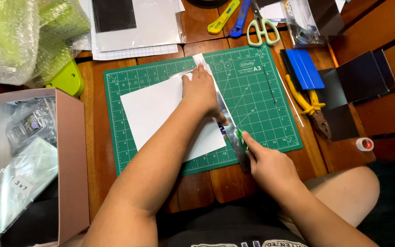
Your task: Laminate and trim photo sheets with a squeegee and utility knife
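A white sheet of paper [154, 107] lies tilted on a green cutting mat [252, 96]. A metal ruler [225, 114] runs diagonally along the sheet's right edge. My left hand [202, 91] presses flat on the ruler and the paper, fingers toward the ruler's far end. My right hand [270, 164] grips a small green-handled cutter [239, 135] at the ruler's near end, its tip against the ruler's edge.
A pink cardboard box [72, 151] with clear plastic bags stands at the left. Bubble wrap [19, 36] lies at the top left. Scissors [261, 25], utility knives [227, 16], a blue squeegee [305, 68], yellow pliers [312, 107], black sheets [360, 77] and a tape roll [365, 144] lie around the mat.
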